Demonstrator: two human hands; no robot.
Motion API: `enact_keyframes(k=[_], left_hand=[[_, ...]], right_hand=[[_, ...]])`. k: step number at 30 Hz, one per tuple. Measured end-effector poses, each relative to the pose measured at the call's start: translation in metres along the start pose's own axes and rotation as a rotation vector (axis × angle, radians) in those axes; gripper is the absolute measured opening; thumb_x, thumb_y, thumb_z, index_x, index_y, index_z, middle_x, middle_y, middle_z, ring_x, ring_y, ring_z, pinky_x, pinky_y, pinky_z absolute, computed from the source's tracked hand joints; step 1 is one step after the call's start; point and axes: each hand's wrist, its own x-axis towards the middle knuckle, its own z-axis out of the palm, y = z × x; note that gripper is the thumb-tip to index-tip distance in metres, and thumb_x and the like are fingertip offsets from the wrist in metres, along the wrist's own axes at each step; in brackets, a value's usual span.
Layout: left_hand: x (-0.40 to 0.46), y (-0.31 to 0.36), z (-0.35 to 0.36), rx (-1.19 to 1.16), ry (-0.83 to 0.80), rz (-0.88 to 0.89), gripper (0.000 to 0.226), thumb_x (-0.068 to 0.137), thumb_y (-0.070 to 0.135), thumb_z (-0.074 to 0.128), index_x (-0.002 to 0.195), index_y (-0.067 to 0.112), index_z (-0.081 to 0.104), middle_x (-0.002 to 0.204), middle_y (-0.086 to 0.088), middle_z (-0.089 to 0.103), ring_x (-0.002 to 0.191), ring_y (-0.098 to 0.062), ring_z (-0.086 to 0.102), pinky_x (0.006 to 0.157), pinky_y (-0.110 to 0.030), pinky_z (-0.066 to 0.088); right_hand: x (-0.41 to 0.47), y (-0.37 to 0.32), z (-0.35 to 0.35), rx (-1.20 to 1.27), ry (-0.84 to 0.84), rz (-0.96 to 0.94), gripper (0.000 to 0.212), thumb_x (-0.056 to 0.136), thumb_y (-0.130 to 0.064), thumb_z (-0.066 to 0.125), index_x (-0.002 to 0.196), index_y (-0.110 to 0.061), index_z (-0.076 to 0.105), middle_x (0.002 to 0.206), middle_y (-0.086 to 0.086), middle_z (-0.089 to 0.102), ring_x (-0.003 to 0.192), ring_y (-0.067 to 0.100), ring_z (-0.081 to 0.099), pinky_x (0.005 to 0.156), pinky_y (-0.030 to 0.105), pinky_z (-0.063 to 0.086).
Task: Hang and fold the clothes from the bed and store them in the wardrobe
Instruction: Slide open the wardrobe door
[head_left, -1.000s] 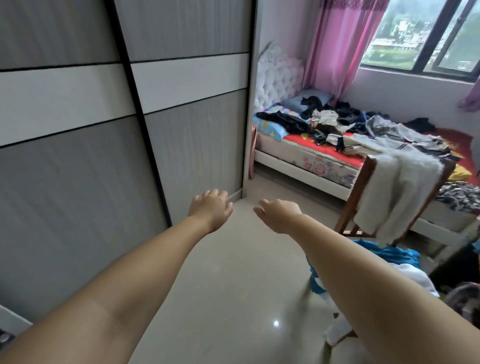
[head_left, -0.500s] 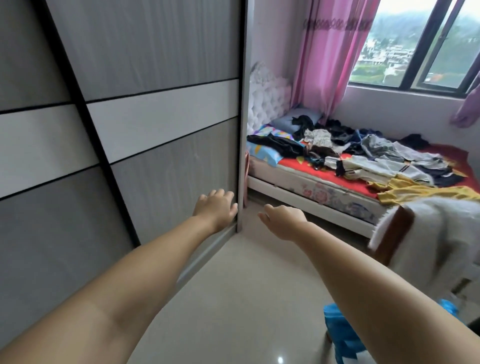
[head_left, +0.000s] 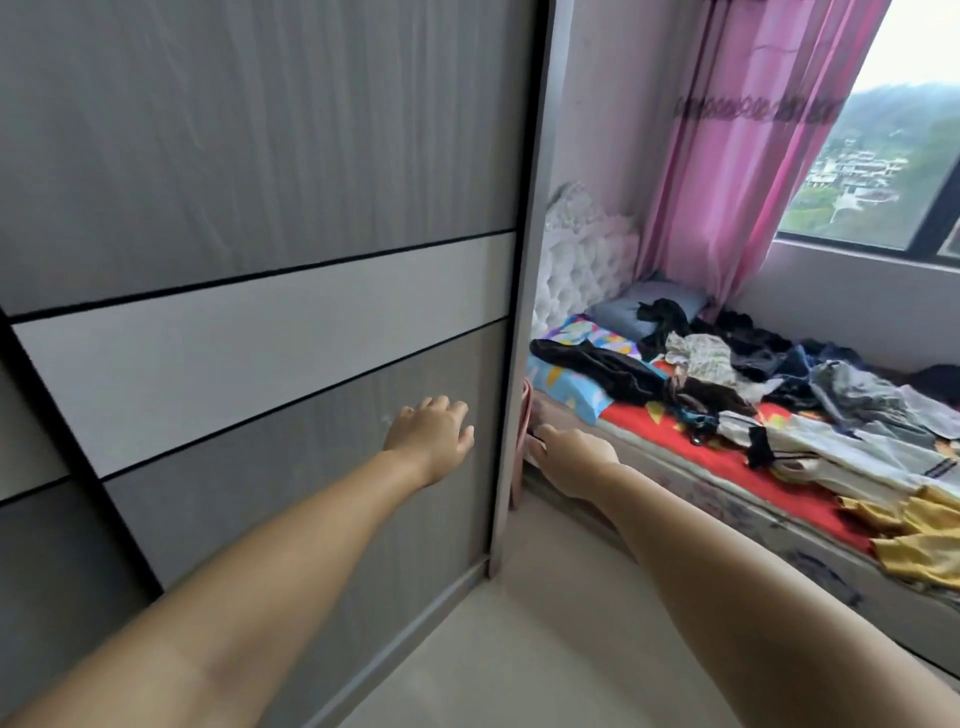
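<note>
A grey wardrobe (head_left: 260, 156) with sliding doors and a white band fills the left side; its doors are closed. My left hand (head_left: 431, 434) stretches out in front of the right door near its edge, fingers relaxed, holding nothing. My right hand (head_left: 569, 454) reaches past the wardrobe's right edge toward the bed, fingers loosely curled and empty. The bed (head_left: 691, 499) at the right has a red sheet and carries a heap of clothes (head_left: 727, 374): black, grey, white and yellow garments.
A pink curtain (head_left: 743, 156) hangs beside the window (head_left: 883, 171) behind the bed. A white tufted headboard (head_left: 582, 260) and a blue pillow (head_left: 639, 306) stand at the bed's head. A pink thing (head_left: 524, 431) hangs between wardrobe and bed. Pale tiled floor (head_left: 545, 649) lies below.
I have come closer to the wardrobe's right end and the bed. The chair with the white garment has left the view. Both hands stay stretched forward and empty.
</note>
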Motion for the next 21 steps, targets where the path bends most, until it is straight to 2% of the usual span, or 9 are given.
enact_keyframes(k=[5, 7, 9, 12, 14, 16, 18, 21], left_hand=[[0.088, -0.031, 0.007, 0.038, 0.009, -0.018, 0.041, 0.1, 0.037, 0.032, 0.131, 0.014, 0.046, 0.133, -0.01, 0.048, 0.126, -0.027, 0.042, 0.098, -0.039, 0.034], [0.13, -0.041, 0.01, 0.053, 0.027, 0.006, 0.041, 0.1, 0.037, 0.033, 0.132, 0.014, 0.046, 0.134, -0.01, 0.048, 0.126, -0.026, 0.042, 0.098, -0.039, 0.034], [0.171, -0.047, 0.011, 0.068, 0.048, 0.049, 0.042, 0.1, 0.036, 0.032, 0.132, 0.014, 0.046, 0.135, -0.01, 0.048, 0.127, -0.026, 0.041, 0.098, -0.039, 0.035], [0.23, -0.052, 0.0, 0.1, 0.063, 0.152, 0.041, 0.101, 0.036, 0.032, 0.132, 0.014, 0.045, 0.134, -0.011, 0.048, 0.125, -0.027, 0.041, 0.098, -0.039, 0.035], [0.274, -0.058, -0.01, 0.216, 0.125, 0.266, 0.036, 0.1, 0.034, 0.033, 0.127, 0.013, 0.046, 0.128, -0.011, 0.049, 0.12, -0.027, 0.044, 0.093, -0.037, 0.035], [0.307, -0.059, -0.016, 0.375, 0.165, 0.404, 0.032, 0.099, 0.032, 0.035, 0.124, 0.013, 0.046, 0.125, -0.01, 0.05, 0.117, -0.028, 0.046, 0.091, -0.038, 0.037], [0.332, -0.056, -0.014, 0.515, 0.154, 0.523, 0.03, 0.098, 0.03, 0.038, 0.121, 0.013, 0.046, 0.123, -0.01, 0.05, 0.114, -0.028, 0.046, 0.09, -0.038, 0.037], [0.368, -0.052, -0.007, 0.667, 0.134, 0.618, 0.029, 0.097, 0.027, 0.039, 0.121, 0.012, 0.045, 0.122, -0.011, 0.049, 0.113, -0.029, 0.046, 0.091, -0.039, 0.035]], right_hand=[[0.095, -0.003, -0.003, -0.013, 0.052, -0.07, 0.043, 0.102, -0.042, 0.022, 0.122, -0.014, 0.049, 0.123, 0.013, 0.057, 0.106, 0.034, 0.059, 0.079, 0.039, 0.045], [0.135, -0.001, -0.002, -0.017, 0.046, -0.051, 0.041, 0.103, -0.04, 0.021, 0.12, -0.014, 0.048, 0.118, 0.014, 0.058, 0.102, 0.033, 0.059, 0.072, 0.036, 0.04], [0.173, 0.003, -0.003, 0.056, 0.072, 0.008, 0.04, 0.102, -0.041, 0.023, 0.118, -0.012, 0.048, 0.113, 0.015, 0.06, 0.1, 0.033, 0.06, 0.073, 0.035, 0.04], [0.225, 0.008, -0.017, 0.205, 0.106, 0.108, 0.041, 0.102, -0.042, 0.026, 0.118, -0.011, 0.05, 0.112, 0.016, 0.062, 0.103, 0.033, 0.059, 0.084, 0.039, 0.047], [0.266, 0.009, -0.029, 0.338, 0.146, 0.158, 0.04, 0.102, -0.038, 0.029, 0.121, -0.01, 0.051, 0.114, 0.017, 0.062, 0.103, 0.034, 0.06, 0.088, 0.042, 0.05], [0.297, 0.01, -0.031, 0.55, 0.143, 0.201, 0.037, 0.101, -0.032, 0.033, 0.121, -0.007, 0.05, 0.111, 0.019, 0.061, 0.098, 0.037, 0.063, 0.082, 0.049, 0.055], [0.32, 0.011, -0.022, 0.708, 0.097, 0.264, 0.034, 0.099, -0.028, 0.035, 0.123, -0.007, 0.047, 0.111, 0.02, 0.06, 0.093, 0.039, 0.066, 0.075, 0.048, 0.058], [0.356, 0.014, -0.006, 0.765, 0.08, 0.308, 0.043, 0.099, -0.027, 0.039, 0.138, -0.01, 0.037, 0.125, 0.019, 0.056, 0.106, 0.035, 0.06, 0.084, 0.044, 0.053]])
